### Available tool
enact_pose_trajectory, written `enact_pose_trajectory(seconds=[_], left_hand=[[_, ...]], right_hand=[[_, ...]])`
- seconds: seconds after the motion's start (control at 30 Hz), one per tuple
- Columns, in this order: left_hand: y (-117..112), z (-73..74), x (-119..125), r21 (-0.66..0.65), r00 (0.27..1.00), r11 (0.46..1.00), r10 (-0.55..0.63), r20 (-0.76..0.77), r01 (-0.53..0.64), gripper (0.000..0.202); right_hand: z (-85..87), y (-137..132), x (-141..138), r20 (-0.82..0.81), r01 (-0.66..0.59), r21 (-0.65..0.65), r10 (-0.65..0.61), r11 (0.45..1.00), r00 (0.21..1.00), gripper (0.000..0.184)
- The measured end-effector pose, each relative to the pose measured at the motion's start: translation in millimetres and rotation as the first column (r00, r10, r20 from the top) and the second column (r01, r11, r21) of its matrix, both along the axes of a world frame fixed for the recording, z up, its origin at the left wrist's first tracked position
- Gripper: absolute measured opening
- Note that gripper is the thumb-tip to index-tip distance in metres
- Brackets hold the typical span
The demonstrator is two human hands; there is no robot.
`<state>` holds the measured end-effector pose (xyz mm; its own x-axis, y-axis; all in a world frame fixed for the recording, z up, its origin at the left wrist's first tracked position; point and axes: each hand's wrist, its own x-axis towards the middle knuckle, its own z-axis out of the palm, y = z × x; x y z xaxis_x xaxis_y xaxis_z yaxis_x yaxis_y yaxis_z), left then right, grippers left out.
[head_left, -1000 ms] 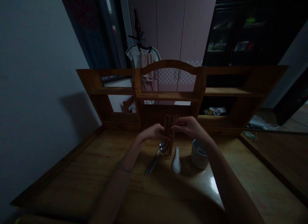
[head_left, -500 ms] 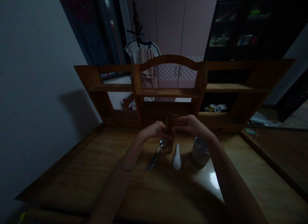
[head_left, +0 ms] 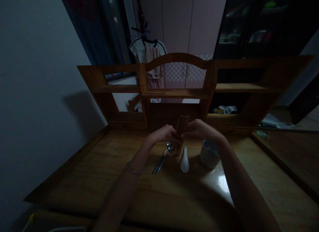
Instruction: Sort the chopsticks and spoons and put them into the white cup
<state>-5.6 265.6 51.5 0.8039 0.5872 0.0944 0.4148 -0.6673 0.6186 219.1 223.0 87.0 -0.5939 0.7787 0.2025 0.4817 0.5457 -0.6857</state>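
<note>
On the table (head_left: 164,195) we take the white spoon (head_left: 184,164) as landmark. Left of it lie the metal spoons (head_left: 161,164); right of it stands the perforated container (head_left: 209,159). Just beyond it, we see the bundle of chopsticks (head_left: 181,125), steeply tilted, gripped by the left hand (head_left: 164,134) and pinched near its top by the right hand (head_left: 199,129). Were either grip to slacken, we judge, loose sticks could fan out and strike the white spoon; whether their lower ends touch wood we cannot tell. Farther beyond it rises the shelf unit (head_left: 176,92).
</note>
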Motion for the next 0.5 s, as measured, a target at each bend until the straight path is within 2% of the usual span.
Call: enact_pose_trajectory(seconds=[0.37, 0.5], left_hand=[[0.0, 0.3, 0.1, 0.008, 1.000, 1.000, 0.008, -0.008, -0.008, 0.037], [3.2, -3.3, 2.2, 0.019, 0.999, 1.000, -0.025, 0.027, 0.024, 0.038]], right_hand=[[-0.7, 1.0, -0.9, -0.002, 0.010, -0.031, -0.010, 0.999, 1.000, 0.031], [-2.3, 2.8, 0.3, -0.014, 0.015, -0.061, -0.016, 0.998, 1.000, 0.029]])
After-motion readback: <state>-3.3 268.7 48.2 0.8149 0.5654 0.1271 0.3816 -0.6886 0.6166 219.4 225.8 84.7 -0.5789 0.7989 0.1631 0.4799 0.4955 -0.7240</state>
